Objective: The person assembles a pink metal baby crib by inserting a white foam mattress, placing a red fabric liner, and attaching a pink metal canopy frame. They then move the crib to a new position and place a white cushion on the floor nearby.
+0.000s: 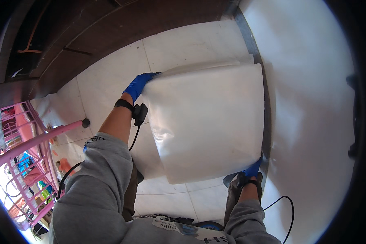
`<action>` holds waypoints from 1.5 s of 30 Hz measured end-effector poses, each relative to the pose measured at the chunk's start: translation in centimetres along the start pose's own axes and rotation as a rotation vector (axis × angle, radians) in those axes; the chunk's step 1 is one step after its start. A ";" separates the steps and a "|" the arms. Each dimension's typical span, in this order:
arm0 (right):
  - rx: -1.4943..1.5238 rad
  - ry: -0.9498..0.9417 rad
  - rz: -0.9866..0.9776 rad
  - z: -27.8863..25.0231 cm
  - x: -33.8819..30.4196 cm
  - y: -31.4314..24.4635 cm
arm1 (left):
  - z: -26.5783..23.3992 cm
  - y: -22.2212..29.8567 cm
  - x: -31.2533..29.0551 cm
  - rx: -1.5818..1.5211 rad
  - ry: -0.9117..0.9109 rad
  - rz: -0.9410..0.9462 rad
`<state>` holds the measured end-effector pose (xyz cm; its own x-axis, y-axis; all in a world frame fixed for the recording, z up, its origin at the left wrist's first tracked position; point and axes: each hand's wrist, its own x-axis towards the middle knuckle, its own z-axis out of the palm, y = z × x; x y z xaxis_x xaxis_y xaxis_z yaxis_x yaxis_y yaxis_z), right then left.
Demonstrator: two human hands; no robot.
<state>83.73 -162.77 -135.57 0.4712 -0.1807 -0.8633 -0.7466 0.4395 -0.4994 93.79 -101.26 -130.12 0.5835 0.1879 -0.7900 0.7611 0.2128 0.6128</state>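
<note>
A large, pale, squarish package (pixel 207 118) with a smooth, slightly shiny plastic-like cover lies in front of me, over the tiled floor. What is inside it cannot be made out. My left hand (pixel 139 84), in a blue glove, grips its far left corner, the fingers along the far edge. At the near right corner my right hand (pixel 253 168), also gloved in blue, holds the lower edge; its fingers are mostly hidden by the package. Each wrist wears a dark strap, and a small black device (pixel 140 114) is fixed to the left one.
A white wall (pixel 309 105) with a dark skirting strip (pixel 266 122) runs close along the package's right side. Dark wooden furniture (pixel 105 28) stands beyond. Pink metal racks (pixel 32 150) holding colourful items are at left, one leg reaching inward. Black cables trail from both wrists.
</note>
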 end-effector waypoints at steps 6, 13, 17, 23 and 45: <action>-0.272 -0.045 0.071 -3.3 2.0 -2.5 | -1.6 -2.2 0.9 0.795 0.560 0.595; -1.021 -0.049 0.073 0.9 -7.8 -9.3 | -1.7 -6.8 -17.5 0.749 0.650 0.312; -1.098 -0.288 0.155 9.7 -17.5 -10.1 | -4.0 -10.0 -33.9 0.883 0.511 0.076; -1.265 -0.491 0.143 18.4 -28.6 -11.6 | -12.4 -2.9 -57.9 0.955 0.986 0.200; -1.340 -0.670 -0.043 25.4 -59.0 -8.1 | -42.6 7.7 -91.8 0.988 1.059 0.008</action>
<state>73.95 -133.31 -78.71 0.3487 0.4168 -0.8394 -0.4171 -0.7331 -0.5373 34.02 -76.08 -52.11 0.4426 0.8867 -0.1339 0.8952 -0.4456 0.0084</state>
